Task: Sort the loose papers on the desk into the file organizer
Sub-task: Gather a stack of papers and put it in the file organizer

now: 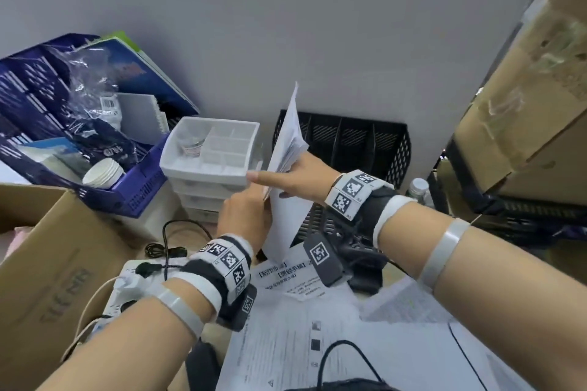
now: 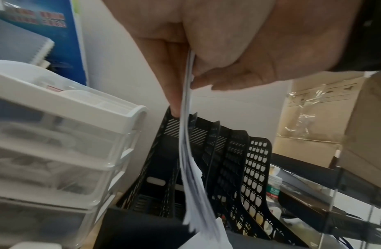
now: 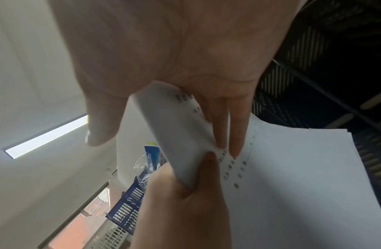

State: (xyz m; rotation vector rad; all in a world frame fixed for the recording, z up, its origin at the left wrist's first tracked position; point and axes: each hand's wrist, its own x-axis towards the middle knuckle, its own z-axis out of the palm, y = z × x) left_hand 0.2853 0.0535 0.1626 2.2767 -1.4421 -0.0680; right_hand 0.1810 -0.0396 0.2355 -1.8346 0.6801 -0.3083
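Your left hand [image 1: 243,219] pinches a sheaf of white papers [image 1: 287,168] by its lower edge, thumb on one side and curled fingers [image 2: 172,80] on the other, holding the sheets upright and on edge above the bench [image 1: 203,340]. Your right hand [image 1: 298,178] meets the same sheaf higher up, its fingers [image 3: 236,134] laid straight along the printed face while the forefinger points out to the left, past the paper's edge. The sheaf stands just in front of the black mesh file organizer [image 1: 359,140], over its leftmost slots and not yet inside any of them. More printed sheets [image 1: 317,336] lie loose on the bench below your wrists. A white drawer unit [image 1: 209,155] sits beside the organizer's left, with a blue basket [image 1: 133,194] of clutter beyond it and a cardboard box [image 1: 54,267] nearer you.
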